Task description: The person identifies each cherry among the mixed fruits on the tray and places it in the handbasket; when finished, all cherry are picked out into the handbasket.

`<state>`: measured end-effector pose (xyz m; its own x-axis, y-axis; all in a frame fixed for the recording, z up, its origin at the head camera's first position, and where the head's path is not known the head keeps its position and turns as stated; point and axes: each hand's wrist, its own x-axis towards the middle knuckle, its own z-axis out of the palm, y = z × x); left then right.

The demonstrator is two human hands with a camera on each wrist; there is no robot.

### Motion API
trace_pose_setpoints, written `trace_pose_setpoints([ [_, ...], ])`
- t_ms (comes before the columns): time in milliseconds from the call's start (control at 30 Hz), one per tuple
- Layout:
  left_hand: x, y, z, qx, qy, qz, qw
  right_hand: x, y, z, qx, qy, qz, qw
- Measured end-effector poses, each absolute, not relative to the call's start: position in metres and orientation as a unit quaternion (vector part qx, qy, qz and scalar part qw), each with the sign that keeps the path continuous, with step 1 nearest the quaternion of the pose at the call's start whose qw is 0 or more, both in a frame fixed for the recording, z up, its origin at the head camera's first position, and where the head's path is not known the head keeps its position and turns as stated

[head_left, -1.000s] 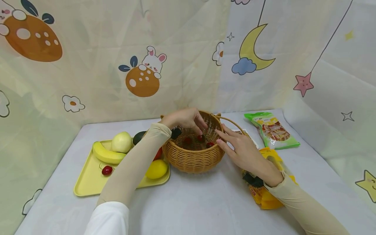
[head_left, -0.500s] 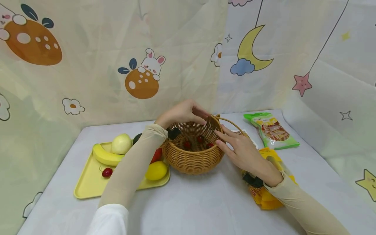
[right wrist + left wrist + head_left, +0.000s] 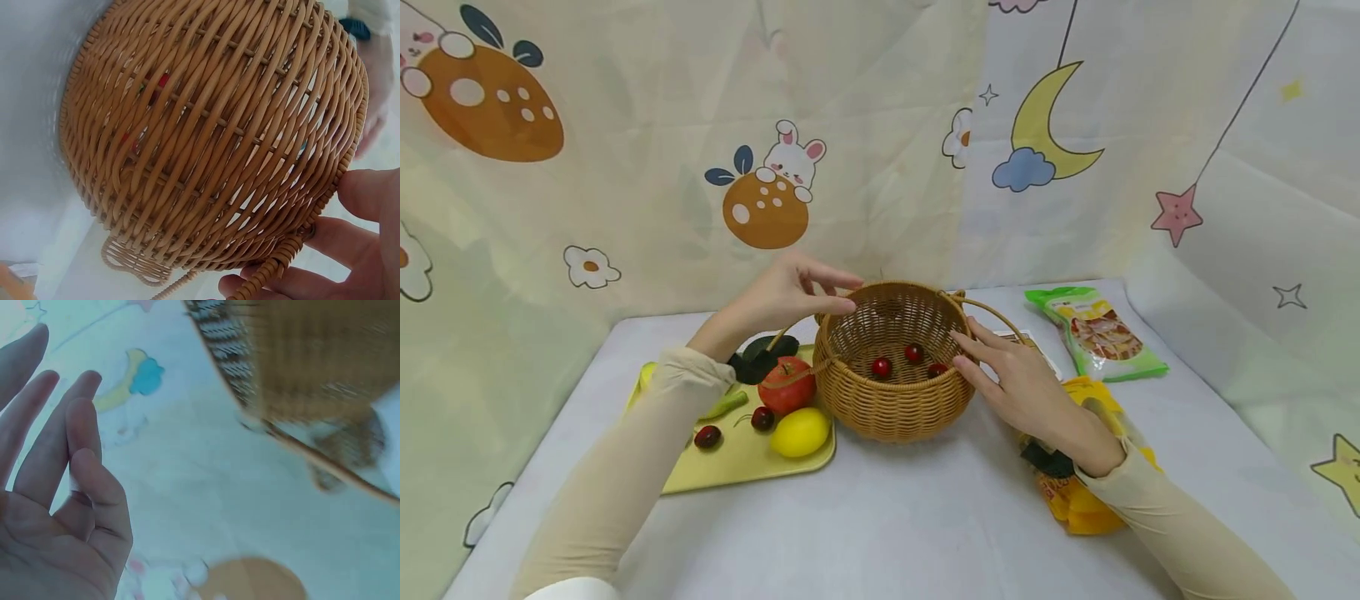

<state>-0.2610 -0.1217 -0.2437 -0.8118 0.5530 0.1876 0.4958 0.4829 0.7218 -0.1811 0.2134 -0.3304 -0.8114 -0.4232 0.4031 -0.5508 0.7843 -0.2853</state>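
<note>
A round wicker basket [image 3: 891, 408] holds red cherries [image 3: 882, 367] on its bottom. My left hand [image 3: 782, 296] hovers over its left rim, fingers extended and holding nothing; the left wrist view shows the palm [image 3: 50, 550] beside the blurred basket. On the basket's right side my right hand [image 3: 1018, 383] rests its straight fingers and thumb against the rim, close to the handle [image 3: 996, 312]. In the right wrist view the thumb [image 3: 362, 194] touches the woven rim. Left of the basket, a yellow tray [image 3: 737, 475] bears a red apple [image 3: 787, 387], a lemon [image 3: 800, 432] and dark cherries [image 3: 763, 418].
A dark green fruit [image 3: 771, 348] lies at the tray's back, and my left forearm hides part of the tray and a banana [image 3: 726, 405]. To the right are a green snack bag [image 3: 1101, 333] and an orange-yellow bag [image 3: 1078, 508], partly under my right wrist.
My left hand has risen out of the basket and moved left over its rim, leaving a cherry inside. The left forearm uncovers the apple and more cherries. My right hand stays put.
</note>
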Motion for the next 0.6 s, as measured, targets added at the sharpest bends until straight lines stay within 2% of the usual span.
trace_pose_setpoints([
  [333, -0.198, -0.227, -0.282, 0.17, 0.926, 0.336, 0.008, -0.183, 0.211, -0.328, 0.266, -0.929, 0.199, 0.16],
  [600, -0.155, -0.283, -0.321, 0.108, 0.937, 0.332, -0.001, -0.182, 0.209, -0.329, 0.257, -0.934, 0.199, 0.149],
])
